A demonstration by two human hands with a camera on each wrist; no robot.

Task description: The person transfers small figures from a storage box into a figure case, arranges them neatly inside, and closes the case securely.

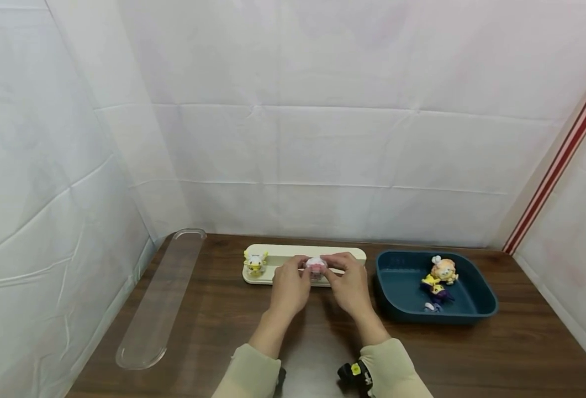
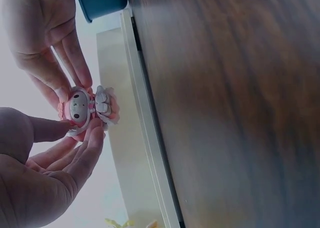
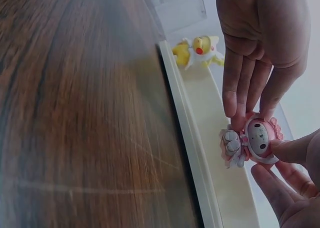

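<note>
In the head view, both hands meet over the middle of a long cream base. Between them is a pink-and-white toy figurine with a hooded head and a frilly lower part. My left hand pinches one side of its head with thumb and fingers. The other side is held by my right hand, whose thumb lies against the face in the right wrist view. A yellow-and-white figurine stands on the base's left end.
A dark teal tray to the right holds several figurines, among them an orange-and-white one and a purple-and-yellow one. On the left of the wooden table lies a long clear plastic cover. White cloth walls enclose the table.
</note>
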